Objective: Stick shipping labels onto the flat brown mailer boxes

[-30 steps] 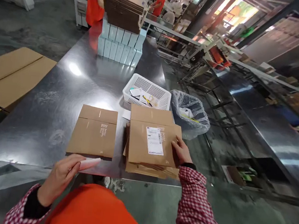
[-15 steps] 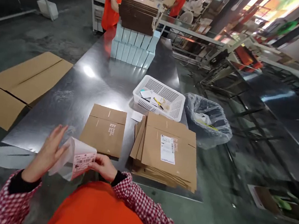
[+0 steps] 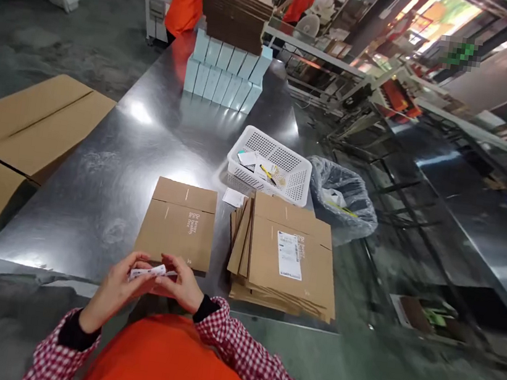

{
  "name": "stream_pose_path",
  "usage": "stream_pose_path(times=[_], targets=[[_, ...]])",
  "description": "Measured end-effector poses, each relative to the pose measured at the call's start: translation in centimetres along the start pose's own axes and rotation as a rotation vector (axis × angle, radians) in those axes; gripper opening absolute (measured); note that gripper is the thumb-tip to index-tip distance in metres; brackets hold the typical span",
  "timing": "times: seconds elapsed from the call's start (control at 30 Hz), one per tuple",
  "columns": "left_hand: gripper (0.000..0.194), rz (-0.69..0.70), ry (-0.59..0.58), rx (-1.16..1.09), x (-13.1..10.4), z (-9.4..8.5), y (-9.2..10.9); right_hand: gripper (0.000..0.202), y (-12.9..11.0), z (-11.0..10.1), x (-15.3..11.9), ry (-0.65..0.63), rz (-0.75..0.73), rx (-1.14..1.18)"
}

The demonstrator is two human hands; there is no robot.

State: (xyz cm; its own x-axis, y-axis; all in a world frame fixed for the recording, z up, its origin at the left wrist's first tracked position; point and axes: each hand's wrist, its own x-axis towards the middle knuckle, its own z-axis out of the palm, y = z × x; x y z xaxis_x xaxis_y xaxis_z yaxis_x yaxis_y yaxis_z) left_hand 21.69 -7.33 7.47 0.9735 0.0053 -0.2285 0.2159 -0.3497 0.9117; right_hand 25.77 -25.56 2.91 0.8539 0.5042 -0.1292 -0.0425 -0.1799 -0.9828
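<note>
Both hands hold a white printed label [image 3: 148, 272], bent into a curl between them. My left hand [image 3: 118, 287] grips its left side, and my right hand [image 3: 182, 285] pinches its right end. Just beyond the fingers a flat, folded cardboard box [image 3: 173, 229] with white lettering lies on the metal table [image 3: 98, 194]. Right of it rests a stack of flat cardboard boxes [image 3: 273, 252]; the top one carries a white shipping label [image 3: 290, 255].
A white plastic basket [image 3: 298, 186] holds cards and a yellow pen-like item. Beside the table stands a lined bin [image 3: 352, 218]. Light-blue boxes [image 3: 220, 86] with dark cardboard [image 3: 234, 16] on top stand at the far end. A large open carton [image 3: 32, 130] is at left. Two people work beyond.
My left hand has moved right and toward my right hand. The label, spread out and facing me before, is now curled between both hands. The camera view has shifted slightly.
</note>
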Motion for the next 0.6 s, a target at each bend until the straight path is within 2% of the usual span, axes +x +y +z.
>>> stream_pose_path(times=[0.13,0.23,0.37,0.43,0.47,0.57,0.6], targets=[[0.034,0.012,-0.010,0.010,0.3,0.3,-0.2,0.023,-0.5,-0.1,1.0,0.051,-0.065,-0.096],[0.038,0.035,0.052,0.082,1.1,0.7,-1.0,0.020,-0.3,0.8,1.3,0.137,-0.002,-0.119],[0.041,0.047,0.097,0.327,2.4,1.0,-3.1,0.017,0.7,1.5,2.0,0.203,0.047,-0.126],[0.039,0.101,0.030,0.486,2.7,0.6,-4.6,0.017,1.4,0.3,3.3,0.230,0.049,-0.126],[0.040,0.133,-0.017,0.549,2.8,0.4,-5.4,0.018,1.7,-0.7,4.2,0.286,0.048,-0.125],[0.042,0.194,-0.112,0.647,2.6,-0.7,-7.9,0.019,2.9,-5.0,7.6,0.568,0.071,-0.124],[0.041,0.208,-0.125,0.654,2.5,-1.0,-8.6,0.020,3.2,-6.4,8.8,0.618,0.093,-0.130]])
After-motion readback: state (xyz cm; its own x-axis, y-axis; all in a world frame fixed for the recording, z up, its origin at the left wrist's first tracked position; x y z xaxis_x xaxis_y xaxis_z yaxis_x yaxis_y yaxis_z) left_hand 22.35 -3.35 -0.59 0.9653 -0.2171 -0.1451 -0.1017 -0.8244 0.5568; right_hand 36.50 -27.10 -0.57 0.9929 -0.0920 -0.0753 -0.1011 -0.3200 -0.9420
